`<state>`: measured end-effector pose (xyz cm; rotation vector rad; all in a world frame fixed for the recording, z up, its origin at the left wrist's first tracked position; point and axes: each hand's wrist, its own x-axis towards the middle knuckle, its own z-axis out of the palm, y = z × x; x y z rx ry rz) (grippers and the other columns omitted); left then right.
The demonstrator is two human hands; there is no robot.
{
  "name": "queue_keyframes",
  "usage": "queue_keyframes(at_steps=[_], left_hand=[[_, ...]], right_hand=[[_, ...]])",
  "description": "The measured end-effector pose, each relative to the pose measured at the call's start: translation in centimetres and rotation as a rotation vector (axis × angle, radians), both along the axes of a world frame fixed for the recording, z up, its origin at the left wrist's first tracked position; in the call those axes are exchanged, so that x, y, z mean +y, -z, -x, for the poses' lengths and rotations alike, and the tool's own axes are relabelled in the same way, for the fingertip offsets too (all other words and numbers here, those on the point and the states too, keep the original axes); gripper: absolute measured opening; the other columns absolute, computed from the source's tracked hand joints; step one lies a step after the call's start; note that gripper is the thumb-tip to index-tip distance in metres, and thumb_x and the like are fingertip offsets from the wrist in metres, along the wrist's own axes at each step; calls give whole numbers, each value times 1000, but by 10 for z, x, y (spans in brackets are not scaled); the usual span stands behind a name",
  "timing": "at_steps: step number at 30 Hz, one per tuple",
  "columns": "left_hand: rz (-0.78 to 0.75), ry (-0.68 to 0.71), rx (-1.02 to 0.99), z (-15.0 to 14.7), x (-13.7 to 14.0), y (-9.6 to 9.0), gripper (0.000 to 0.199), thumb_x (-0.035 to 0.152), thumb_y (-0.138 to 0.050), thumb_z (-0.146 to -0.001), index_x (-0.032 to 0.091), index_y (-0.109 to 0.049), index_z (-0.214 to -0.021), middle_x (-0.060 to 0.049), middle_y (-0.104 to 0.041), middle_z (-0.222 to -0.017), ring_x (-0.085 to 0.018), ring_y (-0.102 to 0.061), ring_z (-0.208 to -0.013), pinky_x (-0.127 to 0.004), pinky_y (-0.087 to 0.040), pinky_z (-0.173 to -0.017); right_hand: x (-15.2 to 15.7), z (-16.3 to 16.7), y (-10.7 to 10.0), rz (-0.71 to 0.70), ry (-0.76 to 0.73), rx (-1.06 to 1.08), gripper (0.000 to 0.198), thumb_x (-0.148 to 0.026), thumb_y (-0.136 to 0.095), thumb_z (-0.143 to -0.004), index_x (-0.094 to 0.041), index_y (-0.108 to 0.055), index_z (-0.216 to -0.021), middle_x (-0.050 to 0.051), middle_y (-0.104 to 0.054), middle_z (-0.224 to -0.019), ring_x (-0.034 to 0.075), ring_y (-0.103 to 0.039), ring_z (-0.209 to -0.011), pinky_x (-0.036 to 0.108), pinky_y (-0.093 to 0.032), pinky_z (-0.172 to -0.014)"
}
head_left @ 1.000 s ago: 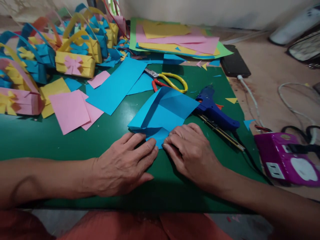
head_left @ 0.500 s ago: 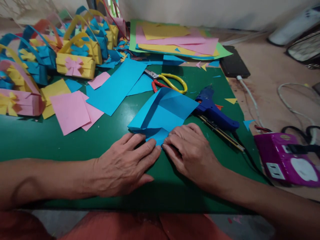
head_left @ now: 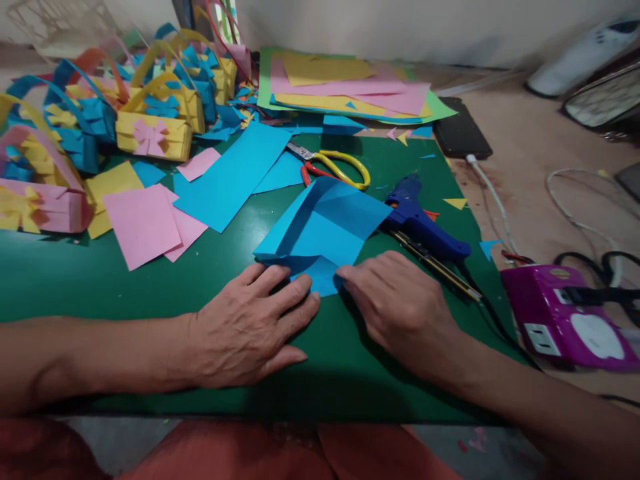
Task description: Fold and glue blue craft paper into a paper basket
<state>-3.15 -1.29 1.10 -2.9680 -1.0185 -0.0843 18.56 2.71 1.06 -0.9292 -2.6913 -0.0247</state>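
A creased sheet of blue paper (head_left: 330, 230) lies on the green tabletop, its far and left parts raised by folds. Along its near left edge my left hand (head_left: 255, 327) rests flat, fingers spread, fingertips pressing the paper down. My right hand (head_left: 400, 293) is closed at the near right edge, its fingers curled and their tips on the paper; the fingers' undersides are hidden. Just beyond the sheet lie scissors (head_left: 345, 167) with yellow and red handles. To the right is a blue glue gun (head_left: 425, 220), with a slim metallic cutter (head_left: 435, 263) beside it.
Several small paper baskets (head_left: 155, 137) stand at the far left. Pink paper pieces (head_left: 143, 230) and a blue strip (head_left: 235, 173) lie nearby. Behind are stacked coloured sheets (head_left: 345, 87) and a black phone (head_left: 463, 130). A purple power box (head_left: 570, 313) with cables sits right.
My right hand has slid a little to the right along the near edge of the blue paper, away from my left hand. My left hand stays pressed in place.
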Motion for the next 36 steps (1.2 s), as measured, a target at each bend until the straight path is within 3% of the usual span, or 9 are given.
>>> queue_keyframes(at_steps=[4, 11, 19, 28, 31, 36], left_hand=[[-24, -3, -26, 0, 0, 2, 51, 47, -40, -88, 13, -42, -126, -12, -49, -124, -29, -43, -102, -41, -37, -80], [-18, 7, -55, 1, 1, 5, 51, 47, -43, -86, 12, -45, -123, -12, -50, -121, -29, -46, -99, -42, -41, -80], [-25, 27, -124, 2, 2, 8, 44, 45, -42, -87, 12, -52, -114, -12, -53, -118, -28, -48, -97, -41, -45, -77], [-26, 24, -100, 1, 1, 7, 44, 44, -43, -87, 12, -51, -115, -12, -52, -118, -28, -48, -95, -41, -44, -77], [-27, 25, -96, 1, 1, 7, 42, 43, -43, -87, 12, -52, -113, -12, -52, -117, -28, -48, -95, -42, -44, -77], [-37, 35, -104, 2, 1, 7, 45, 45, -40, -88, 11, -50, -116, -13, -51, -117, -28, -48, -95, -41, -43, -77]], right_hand=[[-8, -1, -2, -109, -157, -57, 31, -11, -34, -88, -10, -61, -102, 9, -61, -71, 19, -52, -68, 34, -39, -65], [-14, 2, -1, -161, -138, -149, 29, -11, -37, -87, -9, -64, -100, 9, -62, -73, 20, -49, -67, 33, -39, -61], [-3, 0, 2, 71, -26, 13, 24, -13, -39, -87, -13, -63, -83, 7, -59, -69, 17, -51, -68, 30, -40, -64], [3, 16, 7, 73, 87, 44, 24, -29, -50, -86, -17, -53, -66, 1, -56, -58, 13, -47, -56, 30, -35, -65], [6, 18, 9, 13, 82, 19, 24, -25, -48, -86, -17, -52, -64, 0, -54, -55, 13, -46, -54, 29, -34, -65], [1, 18, 5, -311, -105, -96, 26, -18, -47, -85, -18, -53, -60, 0, -47, -50, 15, -40, -51, 30, -28, -55]])
